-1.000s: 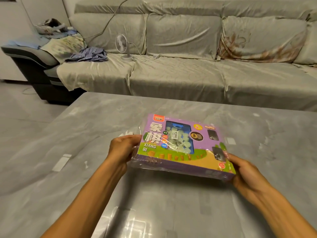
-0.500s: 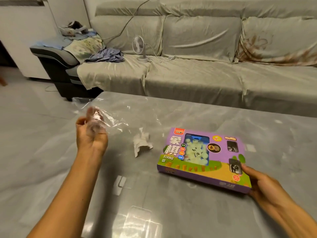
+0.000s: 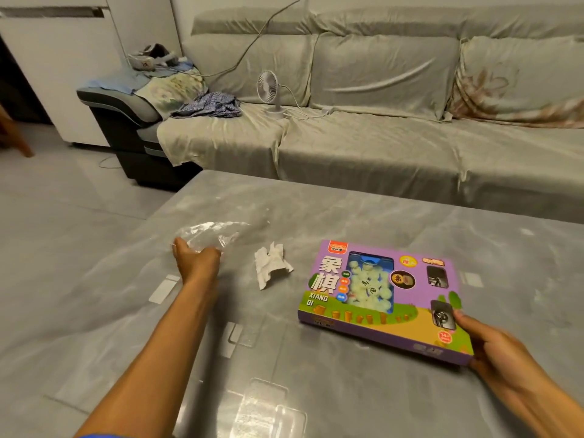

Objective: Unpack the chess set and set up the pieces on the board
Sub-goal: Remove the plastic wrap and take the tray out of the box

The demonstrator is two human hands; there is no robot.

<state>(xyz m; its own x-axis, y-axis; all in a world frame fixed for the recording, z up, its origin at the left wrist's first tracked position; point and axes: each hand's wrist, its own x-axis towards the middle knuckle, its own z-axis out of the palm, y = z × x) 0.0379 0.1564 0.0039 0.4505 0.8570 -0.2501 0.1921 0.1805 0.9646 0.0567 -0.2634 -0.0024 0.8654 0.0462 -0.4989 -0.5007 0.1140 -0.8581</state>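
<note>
The purple xiangqi chess box (image 3: 382, 298) lies flat on the grey table (image 3: 316, 216), right of centre, with pale round pieces showing through its window. My right hand (image 3: 496, 349) grips the box's near right corner, thumb on the lid. My left hand (image 3: 196, 260) is stretched out to the table's left side, at the crumpled clear plastic wrap (image 3: 215, 233). The wrap lies just past its knuckles and touches them. Its fingers are hidden behind the back of the hand, so a grip on the wrap cannot be made out.
A crumpled white paper scrap (image 3: 271, 267) lies between my left hand and the box. Behind the table runs a grey covered sofa (image 3: 379, 137) with a small white fan (image 3: 268, 90) and clothes on it. The table's left edge is close to the wrap.
The wrap came off the box. My left hand carried it left, then lowered it to the table. The box now rests on the table, held only by my right hand.
</note>
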